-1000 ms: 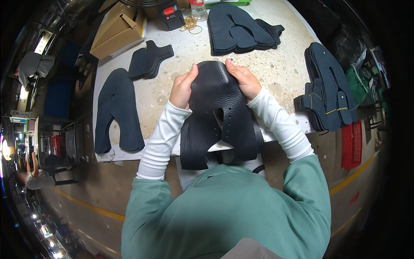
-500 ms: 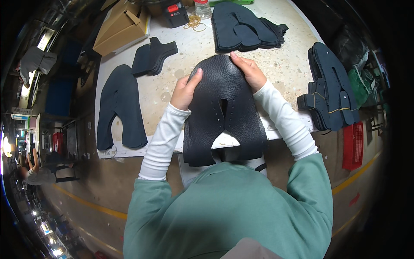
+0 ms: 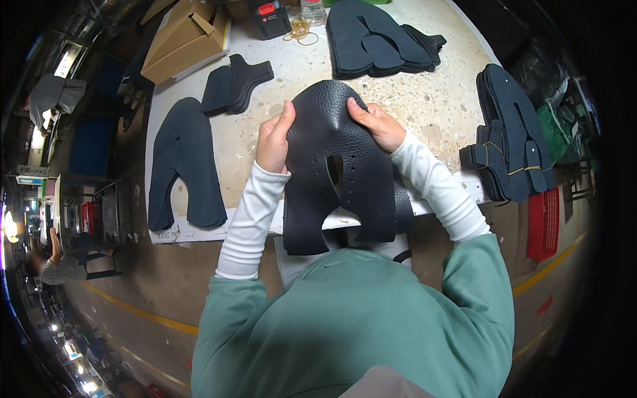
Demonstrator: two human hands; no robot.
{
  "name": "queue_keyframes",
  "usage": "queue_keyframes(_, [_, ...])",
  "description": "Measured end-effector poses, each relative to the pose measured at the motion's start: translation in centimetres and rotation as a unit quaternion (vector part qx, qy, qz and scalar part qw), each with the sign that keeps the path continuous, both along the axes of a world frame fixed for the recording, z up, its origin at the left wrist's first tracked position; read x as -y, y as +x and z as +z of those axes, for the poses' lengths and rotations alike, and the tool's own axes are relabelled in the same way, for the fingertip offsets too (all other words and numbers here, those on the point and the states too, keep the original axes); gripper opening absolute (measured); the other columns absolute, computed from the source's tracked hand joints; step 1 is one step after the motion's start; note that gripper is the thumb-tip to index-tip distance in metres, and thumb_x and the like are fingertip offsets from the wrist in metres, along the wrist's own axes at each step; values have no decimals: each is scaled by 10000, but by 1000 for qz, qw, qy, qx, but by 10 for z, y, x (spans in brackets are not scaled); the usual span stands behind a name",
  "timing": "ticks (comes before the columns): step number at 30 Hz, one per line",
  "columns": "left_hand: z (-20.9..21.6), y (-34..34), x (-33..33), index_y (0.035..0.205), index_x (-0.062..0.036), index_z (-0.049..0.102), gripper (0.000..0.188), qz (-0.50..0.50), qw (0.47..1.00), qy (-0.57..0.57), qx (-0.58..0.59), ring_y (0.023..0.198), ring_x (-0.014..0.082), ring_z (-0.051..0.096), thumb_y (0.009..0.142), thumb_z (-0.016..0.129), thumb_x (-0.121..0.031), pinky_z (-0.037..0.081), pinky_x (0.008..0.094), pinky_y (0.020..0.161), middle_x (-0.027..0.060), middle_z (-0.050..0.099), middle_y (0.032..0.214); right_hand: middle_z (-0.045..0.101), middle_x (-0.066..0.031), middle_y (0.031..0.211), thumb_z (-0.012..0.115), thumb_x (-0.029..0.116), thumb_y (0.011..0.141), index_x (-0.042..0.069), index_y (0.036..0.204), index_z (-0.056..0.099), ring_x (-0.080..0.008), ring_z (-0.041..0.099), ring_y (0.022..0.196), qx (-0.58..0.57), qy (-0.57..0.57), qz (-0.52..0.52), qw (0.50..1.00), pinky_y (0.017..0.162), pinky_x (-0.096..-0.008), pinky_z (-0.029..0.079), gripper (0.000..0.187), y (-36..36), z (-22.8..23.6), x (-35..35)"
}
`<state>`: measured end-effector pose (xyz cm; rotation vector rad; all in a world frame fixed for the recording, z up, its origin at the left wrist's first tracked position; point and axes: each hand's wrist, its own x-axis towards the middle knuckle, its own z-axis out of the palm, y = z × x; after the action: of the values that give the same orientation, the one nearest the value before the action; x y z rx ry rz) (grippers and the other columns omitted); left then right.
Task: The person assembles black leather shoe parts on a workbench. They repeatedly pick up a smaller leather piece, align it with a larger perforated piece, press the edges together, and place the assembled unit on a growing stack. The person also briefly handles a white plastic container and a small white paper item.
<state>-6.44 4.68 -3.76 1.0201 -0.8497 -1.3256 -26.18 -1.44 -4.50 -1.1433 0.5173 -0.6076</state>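
A black pebbled-leather shoe upper piece [image 3: 318, 146], with a slit and small punched holes down its middle, is held up over the table's near edge. Its two legs point toward me. At its left edge, my left hand [image 3: 273, 140] is closed, thumb upright and fingers mostly hidden. My right hand [image 3: 379, 126] pinches the upper right edge, thumb on top and fingers underneath. The leather bulges between the two hands. Behind the right leg shows a strip of a second leather layer [image 3: 403, 205].
Dark cut-piece stacks lie at left [image 3: 182, 156], upper left [image 3: 237, 85] and far side [image 3: 361, 43]. A rubber-banded stack [image 3: 507, 132] sits at the right edge. Beyond are a cardboard box [image 3: 189, 43], rubber bands [image 3: 300, 32] and a battery pack [image 3: 269, 18]. A red crate [image 3: 543, 225] stands below right.
My right hand has slid down from the top edge, its thumb now on the leather. The top piece has shifted and buckled, exposing the layer behind at right. My left hand has moved slightly left.
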Motion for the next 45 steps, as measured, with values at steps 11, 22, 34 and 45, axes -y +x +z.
queue_keyframes(11, [-1, -2, -3, 951, 34, 610, 369, -14, 1000, -12, 3, 783, 118, 597, 951, 452, -299, 465, 227, 725, 78, 637, 919, 639, -16, 871, 467, 418, 927, 15, 1019, 595, -66, 591, 739, 17, 2, 12, 1000, 682, -194, 475, 433, 0, 4, -4])
queue_keyframes(22, [9, 19, 9, 901, 9, 580, 219, -82, 963, -96, 239, 734, 47, 530, 922, 517, -200, 428, 199, 686, 16, 604, 826, 650, -23, 787, 601, 333, 867, -9, 912, 643, -69, 586, 656, -94, -66, -6, 993, 600, -197, 471, 347, 0, 9, 7])
queue_keyframes(34, [12, -8, 40, 766, 21, 543, 214, 99, 844, -248, 466, 602, 138, 481, 889, 534, -154, 393, 252, 605, 66, 497, 661, 594, -117, 643, 697, 308, 763, 1, 914, 657, -118, 509, 568, -208, -451, 30, 867, 574, -295, 437, 344, 31, 39, 60])
queue_keyframes(45, [1, 15, 46, 678, 10, 459, 283, 226, 861, -229, 393, 556, 190, 422, 848, 601, -167, 388, 292, 576, 103, 452, 615, 614, 15, 631, 704, 263, 788, 24, 711, 673, -39, 511, 555, -176, -247, 114, 946, 527, -191, 417, 253, 54, 34, 46])
